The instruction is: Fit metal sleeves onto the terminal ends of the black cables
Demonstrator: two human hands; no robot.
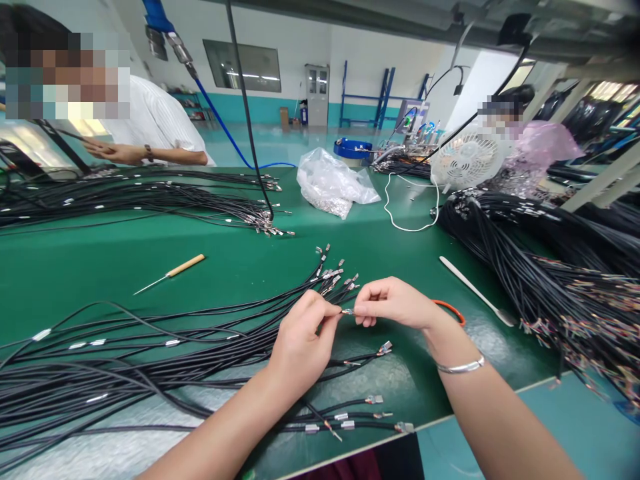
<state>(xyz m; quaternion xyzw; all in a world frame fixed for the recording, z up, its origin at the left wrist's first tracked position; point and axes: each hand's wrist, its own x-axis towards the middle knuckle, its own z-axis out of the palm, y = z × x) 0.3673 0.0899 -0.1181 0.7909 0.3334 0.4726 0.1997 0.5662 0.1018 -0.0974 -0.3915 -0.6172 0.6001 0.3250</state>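
My left hand [304, 337] pinches the end of a black cable, its thumb and forefinger closed just behind the coloured wires. At that end a small clear-and-metal connector [348, 311] shows between my two hands. The fingertips of my right hand [393, 303] are closed on the connector's far side. Under and around my left hand lies a bundle of black cables [200, 333], several with connectors at their tips. Nearer to me, a cable end with a connector [404, 427] and one with bare wires [334, 432] lie on the green table [400, 380].
A wooden-handled awl [185, 267] lies left, a white flat stick [470, 287] right. Behind are a plastic bag [335, 183], another cable bundle [200, 203] and a white fan [470, 160]. Many stripped cables [550, 267] pile at right. A co-worker's arm [170, 155] is at far left.
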